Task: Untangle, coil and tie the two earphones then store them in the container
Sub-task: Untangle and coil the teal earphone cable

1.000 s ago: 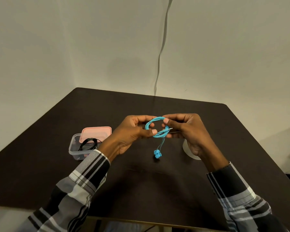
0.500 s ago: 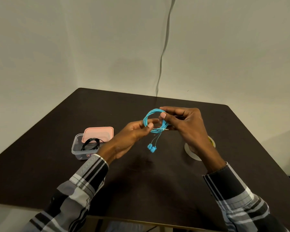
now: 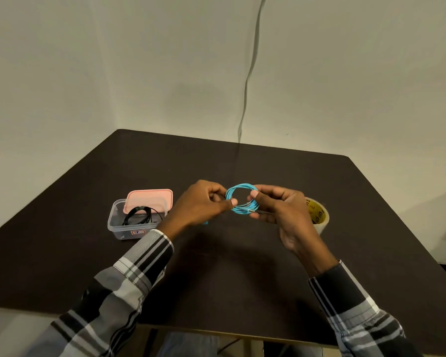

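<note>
A blue earphone [image 3: 240, 189] is wound into a small round coil held above the table's middle. My left hand [image 3: 201, 204] pinches the coil's left side between thumb and fingers. My right hand [image 3: 278, 210] pinches its right side, where the metal plug sticks out. The earbuds are hidden behind my left hand. A black earphone [image 3: 139, 215], coiled, lies inside a clear plastic container [image 3: 119, 228] at the left. The container's pink lid [image 3: 150, 200] leans on its far rim.
A roll of clear tape [image 3: 318, 215] lies on the dark table [image 3: 242, 279] just behind my right hand. A grey cable [image 3: 250, 73] runs down the wall to the table's back edge.
Both hands shifted slightly left and the coil turned more face-on. The blue earbuds that dangled below the coil have gone out of sight behind my left hand.
</note>
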Tool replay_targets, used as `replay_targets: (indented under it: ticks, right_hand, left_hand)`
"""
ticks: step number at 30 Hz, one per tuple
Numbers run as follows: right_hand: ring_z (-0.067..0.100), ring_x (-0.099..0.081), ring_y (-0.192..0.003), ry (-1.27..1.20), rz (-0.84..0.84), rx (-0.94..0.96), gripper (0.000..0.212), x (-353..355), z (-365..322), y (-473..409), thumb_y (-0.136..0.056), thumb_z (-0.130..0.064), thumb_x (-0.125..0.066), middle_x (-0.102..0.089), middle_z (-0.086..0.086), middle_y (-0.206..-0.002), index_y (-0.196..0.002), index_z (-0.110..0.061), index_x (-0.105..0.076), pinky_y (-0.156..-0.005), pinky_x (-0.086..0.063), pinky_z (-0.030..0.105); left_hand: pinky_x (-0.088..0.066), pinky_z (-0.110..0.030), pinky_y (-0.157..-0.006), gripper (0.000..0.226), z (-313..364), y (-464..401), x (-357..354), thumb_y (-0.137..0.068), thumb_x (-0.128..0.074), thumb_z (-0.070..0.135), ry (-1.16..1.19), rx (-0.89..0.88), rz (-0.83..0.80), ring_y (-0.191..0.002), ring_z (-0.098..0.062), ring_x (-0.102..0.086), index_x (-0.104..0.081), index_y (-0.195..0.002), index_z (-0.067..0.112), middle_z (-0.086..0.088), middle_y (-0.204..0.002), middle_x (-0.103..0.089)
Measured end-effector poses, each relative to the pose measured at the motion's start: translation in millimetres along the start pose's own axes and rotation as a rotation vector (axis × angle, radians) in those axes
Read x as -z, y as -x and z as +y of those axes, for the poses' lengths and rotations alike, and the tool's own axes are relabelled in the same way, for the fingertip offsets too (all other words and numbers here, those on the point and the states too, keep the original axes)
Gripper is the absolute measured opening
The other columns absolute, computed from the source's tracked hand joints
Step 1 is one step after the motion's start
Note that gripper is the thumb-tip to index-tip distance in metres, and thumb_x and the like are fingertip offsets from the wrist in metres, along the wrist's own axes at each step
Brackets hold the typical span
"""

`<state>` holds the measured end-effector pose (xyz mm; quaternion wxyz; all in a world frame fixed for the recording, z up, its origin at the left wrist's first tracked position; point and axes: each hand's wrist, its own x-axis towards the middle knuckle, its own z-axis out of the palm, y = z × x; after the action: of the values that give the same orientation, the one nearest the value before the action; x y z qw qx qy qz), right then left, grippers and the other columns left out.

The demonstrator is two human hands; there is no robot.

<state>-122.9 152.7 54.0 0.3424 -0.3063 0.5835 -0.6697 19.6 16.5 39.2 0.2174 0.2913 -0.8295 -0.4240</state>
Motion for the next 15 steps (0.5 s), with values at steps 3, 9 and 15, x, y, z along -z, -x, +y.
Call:
replay_targets:
  ticks: [3,9,15]
  right_hand:
    - [0.020,-0.075,-0.074,-0.018,0.049,-0.134,0.017,1.8,22.8,1.5,-0.087,-0.006,-0.072,-0.077,0.011,-0.082,-0.102,0.001,-0.071,-0.058,-0.061,0.027]
    - [0.019,-0.074,-0.072,0.306,0.113,-0.229,0.010,11.2,52.1,-1.3,-0.089,-0.010,-0.072,-0.076,0.013,-0.086,-0.094,-0.003,-0.074,-0.061,-0.062,0.027]
    - [0.007,-0.068,-0.067,0.844,0.135,0.043,0.013,16.8,55.1,-2.0,-0.089,-0.029,-0.073,-0.076,-0.006,-0.081,-0.097,-0.020,-0.079,-0.060,-0.056,0.024]
  left_hand:
    - [-0.051,-0.030,-0.067,0.020,-7.6,1.3,-7.4,-0.086,-0.071,0.043,-0.260,0.052,-0.004,-0.060,-0.008,-0.060,-0.074,-0.092,0.024,0.008,-0.065,-0.066]
    - [-0.052,-0.029,-0.073,0.017,-8.8,4.5,-25.3,-0.086,-0.069,0.045,-0.544,0.059,-0.053,-0.074,-0.009,-0.063,-0.073,-0.093,0.029,0.013,-0.075,-0.065]
    - [-0.047,-0.027,-0.068,0.017,-8.9,9.3,-38.2,-0.087,-0.068,0.043,-0.596,0.010,-0.001,-0.079,-0.012,-0.064,-0.072,-0.094,0.028,0.010,-0.084,-0.070]
